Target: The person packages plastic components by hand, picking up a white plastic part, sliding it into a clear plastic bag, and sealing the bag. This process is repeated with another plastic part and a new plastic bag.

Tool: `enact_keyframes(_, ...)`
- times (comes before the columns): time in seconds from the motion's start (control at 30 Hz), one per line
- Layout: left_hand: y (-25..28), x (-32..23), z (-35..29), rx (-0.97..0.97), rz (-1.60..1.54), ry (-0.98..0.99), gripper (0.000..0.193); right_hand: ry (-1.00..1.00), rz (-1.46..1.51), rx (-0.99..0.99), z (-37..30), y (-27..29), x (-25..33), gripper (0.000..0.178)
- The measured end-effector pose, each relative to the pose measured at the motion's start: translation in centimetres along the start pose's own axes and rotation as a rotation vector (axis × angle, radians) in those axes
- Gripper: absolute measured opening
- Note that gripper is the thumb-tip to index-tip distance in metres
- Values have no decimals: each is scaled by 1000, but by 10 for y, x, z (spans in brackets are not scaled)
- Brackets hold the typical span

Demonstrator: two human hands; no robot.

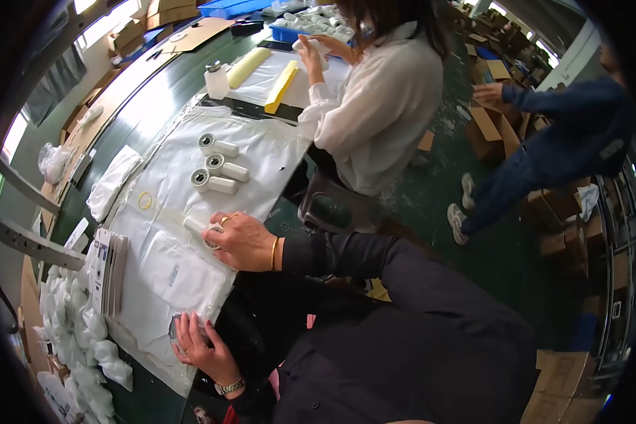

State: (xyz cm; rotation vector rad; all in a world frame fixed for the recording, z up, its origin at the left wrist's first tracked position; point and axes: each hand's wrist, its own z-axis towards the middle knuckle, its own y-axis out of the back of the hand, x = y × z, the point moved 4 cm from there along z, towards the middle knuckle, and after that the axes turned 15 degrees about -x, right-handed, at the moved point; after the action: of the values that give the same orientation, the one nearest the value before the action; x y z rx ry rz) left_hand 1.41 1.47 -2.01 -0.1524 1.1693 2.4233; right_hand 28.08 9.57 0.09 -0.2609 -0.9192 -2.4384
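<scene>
My right hand (pixel 244 242), with a ring and a bangle, is closed over a white handheld device with a round head and short handle (pixel 194 226); my fingers cover most of it. My left hand (pixel 203 348), wearing a watch, lies at the table's near edge with its fingers stretched over a small grey piece (pixel 174 326), mostly hidden. Between my hands rests a pile of clear plastic bags (pixel 173 272). Beyond my right hand, several similar white devices (pixel 215 164) lie in a row on the white sheet (pixel 251 145). A thin yellow ring (pixel 145 201) lies left of them.
A stack of flat printed cartons (pixel 110 272) stands at the left, beside a heap of white bagged items (pixel 74 321). Across the table a co-worker (pixel 381 106) holds a white item near a spray bottle (pixel 217 80) and a blue bin (pixel 286 34). Another person (pixel 572 127) stands right among cardboard boxes.
</scene>
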Motion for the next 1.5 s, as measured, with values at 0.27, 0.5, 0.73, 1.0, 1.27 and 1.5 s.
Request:
enact_keyframes(0.27,-15,-7,8,-27,-116,-21,35,-102,50,-57,2,7,-15,33)
enact_keyframes(0.5,4,6,24,-94,-243,123,28,-584,785,68,-19,26,37,41)
enact_keyframes(0.73,-11,-11,42,-63,-215,79,19,-561,894,104,-41,6,65,49)
enact_keyframes(1.0,-36,1,46,7,-188,199,17,-507,786,200,-49,3,60,49)
enact_keyframes(1.27,-29,-6,47,-50,-210,191,12,-701,969,155,-52,-2,50,44)
enact_keyframes(1.5,-32,5,43,-35,-221,276,15,-667,987,160,-55,-2,51,42)
